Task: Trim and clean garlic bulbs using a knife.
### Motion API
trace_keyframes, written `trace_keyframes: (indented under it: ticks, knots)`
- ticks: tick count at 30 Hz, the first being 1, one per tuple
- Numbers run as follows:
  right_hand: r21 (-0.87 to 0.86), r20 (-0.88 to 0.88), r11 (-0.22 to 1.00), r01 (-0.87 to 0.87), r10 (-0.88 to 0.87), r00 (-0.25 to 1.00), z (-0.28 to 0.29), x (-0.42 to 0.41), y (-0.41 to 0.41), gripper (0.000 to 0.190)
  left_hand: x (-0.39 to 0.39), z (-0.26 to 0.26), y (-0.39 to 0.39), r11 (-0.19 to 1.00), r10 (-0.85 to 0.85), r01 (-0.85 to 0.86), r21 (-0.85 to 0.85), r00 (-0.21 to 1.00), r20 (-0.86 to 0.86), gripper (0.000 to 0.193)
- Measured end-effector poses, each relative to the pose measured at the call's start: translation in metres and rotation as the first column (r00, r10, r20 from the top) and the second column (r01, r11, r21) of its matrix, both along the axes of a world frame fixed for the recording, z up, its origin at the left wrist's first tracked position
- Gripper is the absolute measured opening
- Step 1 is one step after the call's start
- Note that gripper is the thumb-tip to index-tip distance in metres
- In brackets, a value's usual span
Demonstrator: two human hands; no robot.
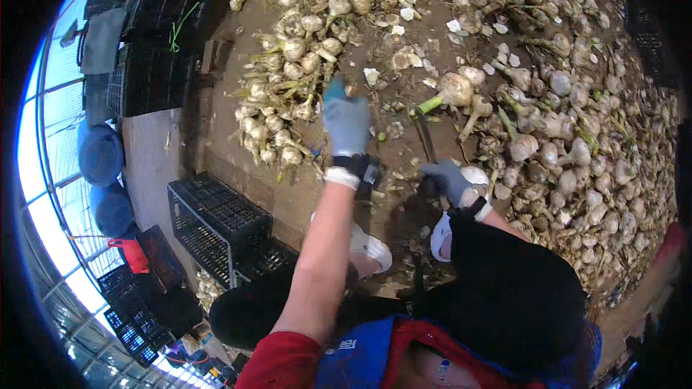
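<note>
My left hand (346, 121), in a grey glove with teal fingertips, is stretched over the floor beside the left garlic heap (294, 59). It is blurred, so whether anything is in its fingers cannot be told. My right hand (450, 179), gloved in grey, grips a knife (425, 137) with a dark, narrow blade pointing away from me. The blade's tip overlaps the cut green stem of a large garlic bulb (456, 89) in view. To the right spreads a wide heap of garlic bulbs (567, 183) with stems and roots on.
Black plastic crates (221, 221) stand at my left, with more stacked crates (162, 37) farther up. Blue round tubs (100, 155) line the left side. Papery garlic skins (406, 59) litter the dirty floor. My white shoe (371, 248) shows below my left wrist.
</note>
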State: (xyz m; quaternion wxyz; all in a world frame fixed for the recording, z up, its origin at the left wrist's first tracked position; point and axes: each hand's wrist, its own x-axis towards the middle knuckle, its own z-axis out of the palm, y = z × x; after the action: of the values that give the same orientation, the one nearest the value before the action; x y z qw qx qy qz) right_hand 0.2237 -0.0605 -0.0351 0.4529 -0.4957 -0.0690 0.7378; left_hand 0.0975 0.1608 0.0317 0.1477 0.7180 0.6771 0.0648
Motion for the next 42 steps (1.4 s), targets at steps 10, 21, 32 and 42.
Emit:
trace_keyframes:
  ticks: [10, 21, 32, 42]
  knots:
    - [-0.041, 0.333, 0.934, -0.356, 0.349, 0.876, 0.017, 0.008, 0.013, 0.018, 0.007, -0.026, 0.148, 0.966, -0.226, 0.249, -0.070, 0.680, -0.698, 0.029]
    - [0.125, 0.282, 0.959, -0.254, 0.211, 0.936, 0.023, 0.017, 0.008, 0.021, -0.010, 0.012, 0.087, 0.842, -0.498, 0.536, -0.055, 0.736, -0.459, 0.032]
    - [0.183, 0.505, 0.960, -0.212, 0.093, 0.858, -0.032, 0.011, -0.010, 0.018, -0.008, 0.006, 0.063, 0.854, -0.438, 0.514, 0.079, 0.794, -0.421, 0.050]
    - [0.027, 1.000, 0.852, -0.523, -0.025, 0.012, 0.080, 0.036, 0.053, 0.023, -0.006, 0.041, -0.049, 0.855, -0.262, 0.501, -0.132, 0.638, 0.724, 0.071]
